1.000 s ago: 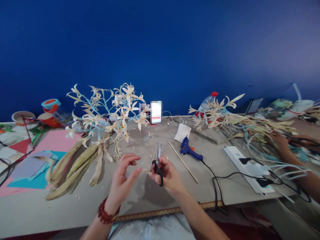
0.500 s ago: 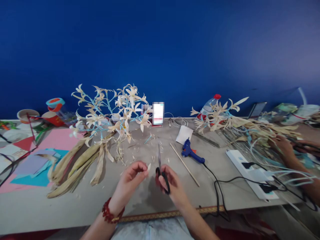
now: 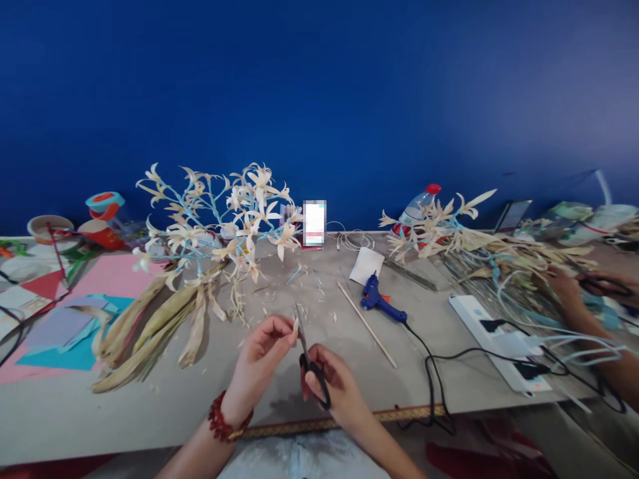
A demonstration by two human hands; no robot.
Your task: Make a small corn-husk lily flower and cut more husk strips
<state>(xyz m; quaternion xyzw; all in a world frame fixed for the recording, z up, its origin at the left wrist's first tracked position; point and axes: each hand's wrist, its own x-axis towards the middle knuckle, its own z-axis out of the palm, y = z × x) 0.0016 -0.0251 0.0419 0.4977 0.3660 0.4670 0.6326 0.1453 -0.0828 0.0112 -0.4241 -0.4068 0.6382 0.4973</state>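
Note:
My left hand, with a red bead bracelet at the wrist, pinches a small pale husk petal between thumb and fingertips. My right hand grips black-handled scissors, their blades pointing up and tilted left against the petal. Both hands hover over the near edge of the grey table. A branch of cream husk flowers on blue stems lies behind them, with dried corn husks to the left.
A blue glue gun with black cord, a thin wooden stick, white paper and a power strip lie right of my hands. Coloured paper sheets sit left. Another person's hands work among husk flowers at far right.
My left hand closed into a pinch on the petal and came in to the scissors. The scissors tilted left and moved lower, toward me, meeting the petal.

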